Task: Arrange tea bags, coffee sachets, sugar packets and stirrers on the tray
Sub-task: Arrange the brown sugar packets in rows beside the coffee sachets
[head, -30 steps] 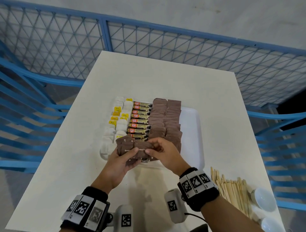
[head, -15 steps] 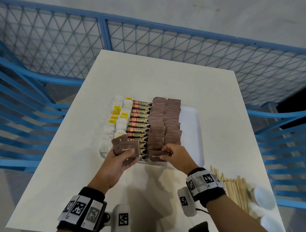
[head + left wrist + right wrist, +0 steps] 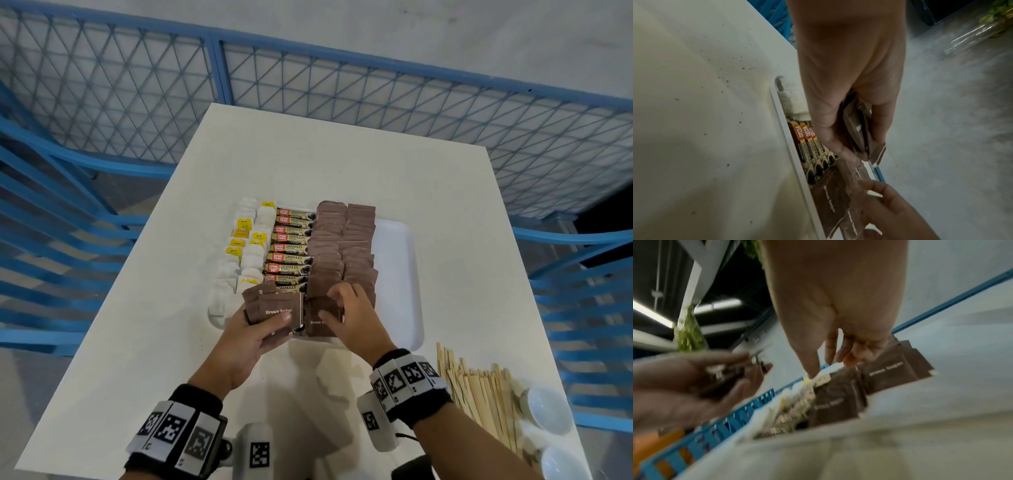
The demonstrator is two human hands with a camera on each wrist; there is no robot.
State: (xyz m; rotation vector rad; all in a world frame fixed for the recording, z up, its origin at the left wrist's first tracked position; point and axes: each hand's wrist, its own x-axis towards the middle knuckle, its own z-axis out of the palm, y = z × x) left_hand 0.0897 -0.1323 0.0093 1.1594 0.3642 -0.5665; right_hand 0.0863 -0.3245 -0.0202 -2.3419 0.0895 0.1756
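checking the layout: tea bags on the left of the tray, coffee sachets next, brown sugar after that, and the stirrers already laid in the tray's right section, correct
One thing is off. The stirrers are not in the tray; they lie in a loose pile on the table, right of the right hand. The head view shows it. The tea bags, coffee sachets and brown sugar run as you say.

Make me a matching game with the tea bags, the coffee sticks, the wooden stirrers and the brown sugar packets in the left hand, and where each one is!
Things:
1. tea bags
2. coffee sachets
3. wooden stirrers
4. stack of brown sugar packets

Places:
A. on the table, to the right of the tray, not on it
B. held in the left hand over the tray's near edge
C. in the tray's leftmost rows
D. in a row on the tray between the white bags and the brown packets

Pairs: 1-C, 2-D, 3-A, 4-B
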